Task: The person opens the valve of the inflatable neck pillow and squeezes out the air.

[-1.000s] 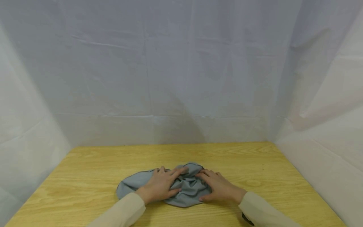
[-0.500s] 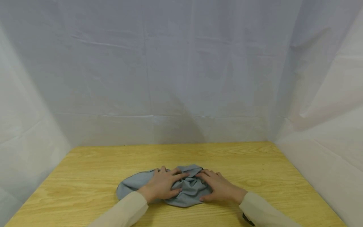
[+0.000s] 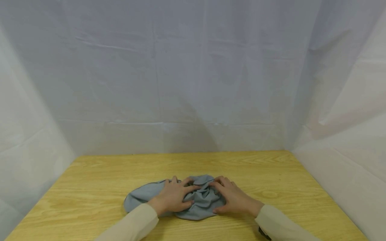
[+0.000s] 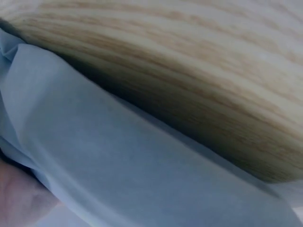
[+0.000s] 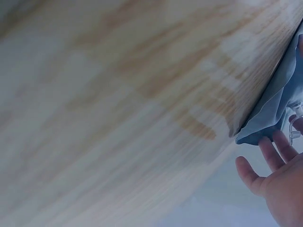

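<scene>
A grey-blue piece of soft cloth [image 3: 144, 195] with a dark edge lies crumpled on the wooden table. My left hand [image 3: 172, 198] lies over its middle and grips it, index finger reaching across the gathered folds. At its right end my right hand [image 3: 236, 199] holds the cloth between bent fingers and thumb. In the right wrist view, a small clear plastic piece [image 5: 294, 124] shows beside the fabric, near the fingers [image 5: 271, 153]. Smooth cloth fills much of the left wrist view, with a bit of the left hand [image 4: 21, 195] in the corner.
The yellow wood-grained table [image 3: 256, 167] reaches back to a pale sheet [image 3: 135, 83] hung behind it. Similar sheets stand along the left [image 3: 24, 140] and right [image 3: 346, 140] sides. A dark band [image 3: 264, 233] shows under the right sleeve.
The cloth's far edge between the hands has folded over toward me. My right hand's fingers have bent more and risen slightly, and my left hand has shifted slightly right.
</scene>
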`<state>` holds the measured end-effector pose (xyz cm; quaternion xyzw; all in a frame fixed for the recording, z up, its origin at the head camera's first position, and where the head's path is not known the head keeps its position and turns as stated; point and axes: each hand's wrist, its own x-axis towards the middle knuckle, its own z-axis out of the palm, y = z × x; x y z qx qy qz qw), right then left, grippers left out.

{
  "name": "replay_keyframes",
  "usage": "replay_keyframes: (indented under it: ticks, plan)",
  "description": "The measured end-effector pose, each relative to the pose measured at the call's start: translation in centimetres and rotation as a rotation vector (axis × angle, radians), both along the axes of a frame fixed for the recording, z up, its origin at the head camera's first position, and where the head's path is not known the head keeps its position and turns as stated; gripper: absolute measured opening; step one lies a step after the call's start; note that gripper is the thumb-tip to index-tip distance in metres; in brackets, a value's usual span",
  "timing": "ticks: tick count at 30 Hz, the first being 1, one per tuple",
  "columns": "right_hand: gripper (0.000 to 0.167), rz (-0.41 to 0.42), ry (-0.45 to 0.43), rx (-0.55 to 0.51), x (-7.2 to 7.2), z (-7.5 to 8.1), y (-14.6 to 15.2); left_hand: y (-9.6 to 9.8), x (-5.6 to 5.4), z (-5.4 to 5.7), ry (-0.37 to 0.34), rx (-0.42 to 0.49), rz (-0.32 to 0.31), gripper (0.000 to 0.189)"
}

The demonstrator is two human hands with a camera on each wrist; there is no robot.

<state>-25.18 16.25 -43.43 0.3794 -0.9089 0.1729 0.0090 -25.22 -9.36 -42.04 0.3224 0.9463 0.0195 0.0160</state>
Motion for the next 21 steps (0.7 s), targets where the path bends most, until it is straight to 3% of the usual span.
replay_keyframes:
  ticks: [8, 21]
  plan:
    - [0.084, 0.008, 0.011, -0.008, -0.3, -0.03, -0.1, -0.03, -0.05, -0.13, 0.002, -0.011, 0.002, 0.048]
    - [0.088, 0.041, -0.07, 0.028, -0.35, 0.71, -0.81, -0.05, -0.1, -0.13, -0.009, -0.035, 0.002, 0.049]
